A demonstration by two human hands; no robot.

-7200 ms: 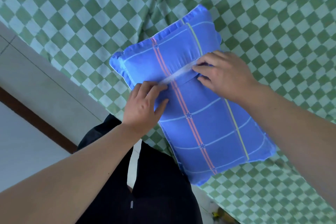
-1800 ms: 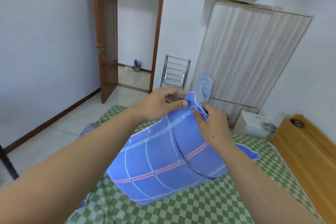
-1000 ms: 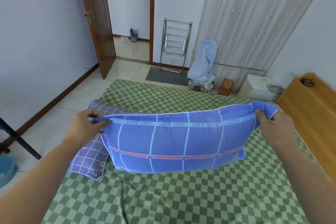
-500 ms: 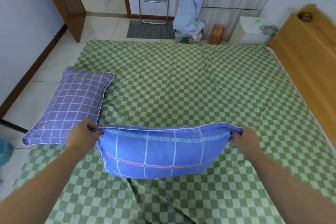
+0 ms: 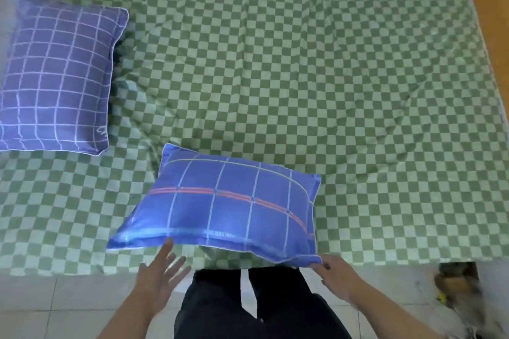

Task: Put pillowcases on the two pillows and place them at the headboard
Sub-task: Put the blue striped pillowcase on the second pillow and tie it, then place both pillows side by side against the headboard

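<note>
With both pillows cased: right hand (image 5: pixel 334 272) pinching blue pillow (image 5: pixel 231 206) corner, left hand (image 5: pixel 158 275) spread apart; next, carry right to headboard (image 5: pixel 495 36).

the blue striped pillow (image 5: pixel 231 206), held up by its top corners between both hands half a second ago, now lies flat on the green checked sheet (image 5: pixel 303 63) near the bed's near edge, its plaid face up. the left hand (image 5: pixel 158 278) has let go of its corner and hovers with fingers spread just below the pillow's near edge. the right hand (image 5: pixel 334 274) now pinches the near right corner low at the sheet. the view has tipped downward, so the room beyond the bed is gone from sight.
</note>
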